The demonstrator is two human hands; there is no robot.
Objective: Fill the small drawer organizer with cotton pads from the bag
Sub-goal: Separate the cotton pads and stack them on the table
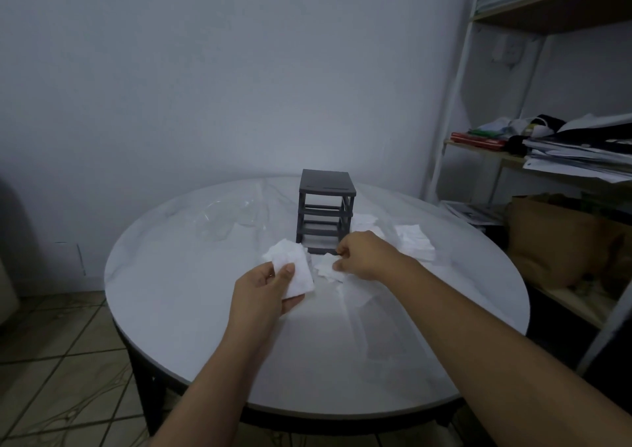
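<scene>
Two bare forearms reached in from the near edge over the round white table (171, 275); the left hand (270, 289) was raised just above the tabletop, palm turned inward, thumb uppermost; the right hand (362, 255) was stretched further forward, knuckles up, wrist low.

Ahead of both hands stood the dark grey drawer organizer (325, 207), upright near the table's middle, its upper slots showing as open frame; whether the bottom drawer was pulled out could not be told. A clear plastic bag (232, 214) lay flat on the table left of the organizer. A further pile of pads (413, 241) lay to its right, well apart from the hands; nothing stood between the hands and the organizer's front. A shelf unit (581, 152) loaded with papers stood at the right, with a brown paper bag (554, 241) beneath.

The left hand gripped a stack of cotton pads (290, 268), thumb pressed on top, fingers curled beneath; the right hand's curled fingers and thumb pinched the loose pads (328, 268) lying just before the organizer's base.
</scene>
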